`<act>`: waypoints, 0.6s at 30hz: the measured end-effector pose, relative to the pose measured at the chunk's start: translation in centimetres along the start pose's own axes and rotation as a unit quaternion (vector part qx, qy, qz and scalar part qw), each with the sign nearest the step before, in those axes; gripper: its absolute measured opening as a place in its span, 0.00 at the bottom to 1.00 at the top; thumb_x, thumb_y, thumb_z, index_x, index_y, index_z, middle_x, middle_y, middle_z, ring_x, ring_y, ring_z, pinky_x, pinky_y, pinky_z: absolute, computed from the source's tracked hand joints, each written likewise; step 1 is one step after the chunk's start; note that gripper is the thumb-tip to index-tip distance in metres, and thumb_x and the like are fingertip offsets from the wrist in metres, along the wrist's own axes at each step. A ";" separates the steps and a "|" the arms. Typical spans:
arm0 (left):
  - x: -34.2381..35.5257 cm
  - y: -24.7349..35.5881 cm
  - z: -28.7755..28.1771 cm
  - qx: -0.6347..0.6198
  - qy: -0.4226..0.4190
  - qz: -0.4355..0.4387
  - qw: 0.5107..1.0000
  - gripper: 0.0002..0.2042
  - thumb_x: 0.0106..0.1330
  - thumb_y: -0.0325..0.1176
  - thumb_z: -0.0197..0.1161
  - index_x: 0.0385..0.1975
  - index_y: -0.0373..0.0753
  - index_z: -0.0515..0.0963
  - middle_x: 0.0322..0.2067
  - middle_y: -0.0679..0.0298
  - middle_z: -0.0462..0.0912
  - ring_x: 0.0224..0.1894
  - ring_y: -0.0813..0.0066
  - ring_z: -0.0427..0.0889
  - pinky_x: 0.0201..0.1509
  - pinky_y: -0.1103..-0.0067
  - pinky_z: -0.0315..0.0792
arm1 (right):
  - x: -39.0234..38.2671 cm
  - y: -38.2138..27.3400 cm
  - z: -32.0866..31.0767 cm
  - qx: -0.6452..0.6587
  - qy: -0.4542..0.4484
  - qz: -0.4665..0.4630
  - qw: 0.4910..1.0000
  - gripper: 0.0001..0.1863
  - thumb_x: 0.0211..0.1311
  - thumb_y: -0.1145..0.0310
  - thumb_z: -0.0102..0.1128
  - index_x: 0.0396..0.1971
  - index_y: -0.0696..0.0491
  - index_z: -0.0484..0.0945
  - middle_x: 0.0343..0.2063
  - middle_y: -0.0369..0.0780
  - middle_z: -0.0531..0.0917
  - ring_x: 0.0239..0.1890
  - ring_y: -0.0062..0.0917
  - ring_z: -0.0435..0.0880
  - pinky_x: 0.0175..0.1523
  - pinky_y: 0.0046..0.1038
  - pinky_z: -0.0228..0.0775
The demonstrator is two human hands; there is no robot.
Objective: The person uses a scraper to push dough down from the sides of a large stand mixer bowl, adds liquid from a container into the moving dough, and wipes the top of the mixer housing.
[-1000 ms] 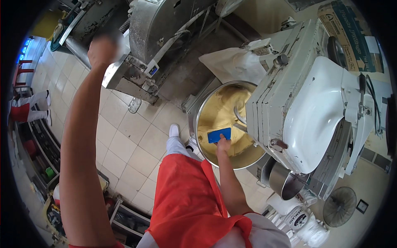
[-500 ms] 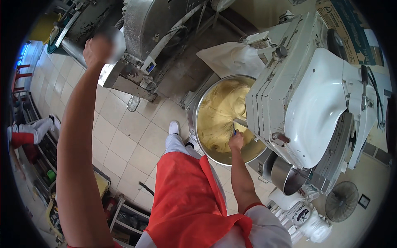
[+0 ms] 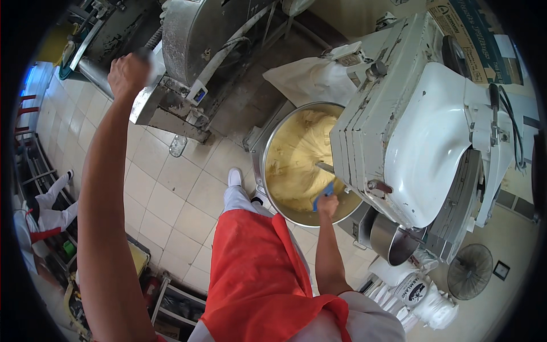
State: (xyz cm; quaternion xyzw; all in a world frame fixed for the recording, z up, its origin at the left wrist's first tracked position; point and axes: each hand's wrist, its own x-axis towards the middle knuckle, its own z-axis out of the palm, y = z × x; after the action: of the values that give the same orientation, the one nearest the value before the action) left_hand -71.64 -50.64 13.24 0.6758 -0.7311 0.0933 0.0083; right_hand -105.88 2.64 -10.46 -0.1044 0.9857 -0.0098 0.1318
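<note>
Inside a large steel bowl (image 3: pixel 266 178) is yellow dough (image 3: pixel 290 154), churned around a metal mixer arm (image 3: pixel 326 168). My right hand (image 3: pixel 326 205) is closed on a flat blue scraper (image 3: pixel 322 191), held in the dough near the bowl's front right. The grey mixer housing (image 3: pixel 363 137) with a white curved cover (image 3: pixel 419 131) overhangs the bowl. My left hand (image 3: pixel 125 77) is raised at upper left with fingers curled, at the edge of another steel machine (image 3: pixel 188 51); what it holds is blurred out.
A co-worker (image 3: pixel 48 211) in white trousers stands at far left beside racks (image 3: pixel 40 165). A steel pot (image 3: pixel 387 236) hangs right of the bowl, near white sacks (image 3: pixel 419 296) and a round fan (image 3: pixel 467 271). Cardboard (image 3: pixel 467 34) is at upper right; tiled floor (image 3: pixel 179 211) surrounds my feet.
My right hand has moved right with the blue scraper, which is now turned steeply in the dough. My left hand has shifted slightly left. The co-worker's legs have moved down in view.
</note>
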 end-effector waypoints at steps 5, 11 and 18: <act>-0.1 -0.7 0.5 0.018 -0.008 -0.005 1.000 0.18 0.55 0.45 0.59 0.34 0.35 0.82 0.38 0.51 0.82 0.46 0.54 0.79 0.50 0.67 0.73 | -4.6 -7.9 0.4 -0.111 -0.256 -0.213 0.936 0.16 0.53 0.63 0.55 0.37 0.57 0.80 0.39 0.52 0.82 0.45 0.44 0.81 0.49 0.39 0.73; 0.2 -0.7 0.2 0.020 -0.008 -0.002 1.000 0.19 0.55 0.46 0.58 0.35 0.37 0.82 0.38 0.51 0.82 0.46 0.54 0.78 0.52 0.68 0.71 | -1.8 -8.7 6.2 -0.288 -0.283 -0.363 0.840 0.13 0.54 0.67 0.55 0.39 0.53 0.81 0.40 0.49 0.82 0.43 0.40 0.83 0.48 0.38 0.74; 0.3 -0.3 0.5 0.041 -0.033 0.009 0.999 0.19 0.56 0.49 0.57 0.37 0.40 0.82 0.39 0.52 0.82 0.47 0.55 0.78 0.53 0.68 0.71 | 4.8 -5.2 1.2 -0.231 -0.159 -0.246 0.928 0.15 0.57 0.60 0.56 0.37 0.55 0.80 0.35 0.49 0.82 0.41 0.40 0.82 0.45 0.41 0.74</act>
State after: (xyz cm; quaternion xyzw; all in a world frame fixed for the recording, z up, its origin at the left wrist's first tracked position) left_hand -71.27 -51.08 12.82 0.6715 -0.7328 0.1012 -0.0443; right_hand -109.08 -3.45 -12.58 -0.3712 0.8702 0.2025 0.2527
